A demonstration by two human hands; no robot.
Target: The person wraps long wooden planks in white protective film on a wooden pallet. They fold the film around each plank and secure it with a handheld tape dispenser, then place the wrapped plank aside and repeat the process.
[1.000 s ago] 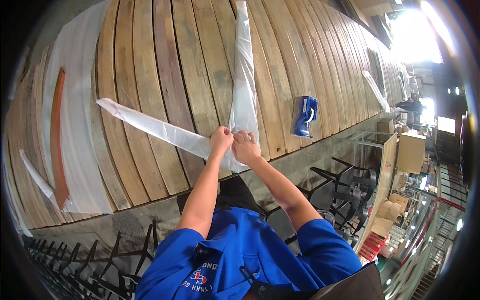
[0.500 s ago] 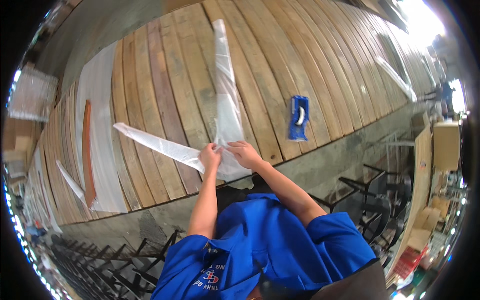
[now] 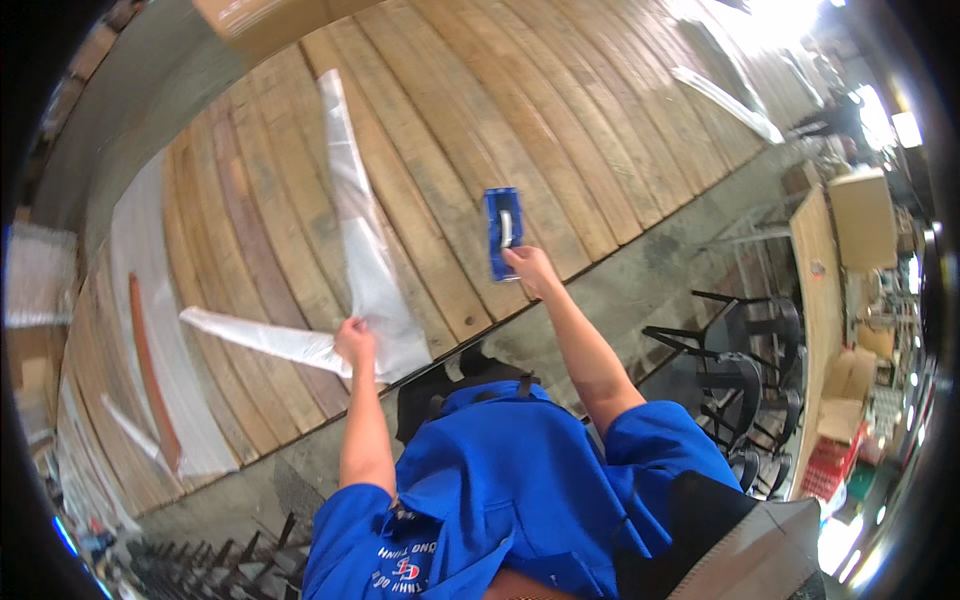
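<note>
A V-shaped piece wrapped in white translucent sheeting (image 3: pixel 385 290) lies on the plank table, one long arm pointing away and the other to the left. At the inner corner of the V, my left hand (image 3: pixel 355 345) is closed, its fingers pinching the wrapping. To the right, my right hand (image 3: pixel 532 270) has its thumb and fingers closed on the near end of a blue tape dispenser (image 3: pixel 493 215). A white roll of tape shows in the dispenser's middle. What lies inside the wrapping is hidden.
On the table's left, a reddish-brown wooden strip (image 3: pixel 152 370) rests on a white sheet (image 3: pixel 140 235). Another white-wrapped piece (image 3: pixel 728 104) lies at the far right. Black chair frames (image 3: pixel 735 335) stand right of the table, with cardboard boxes (image 3: pixel 862 220) beyond. A large carton (image 3: pixel 265 20) sits behind the table.
My right hand has left the wrapping and reached right to the tape dispenser, closing on its near end. My left hand stays at the wrapping's corner. The whole view has shifted.
</note>
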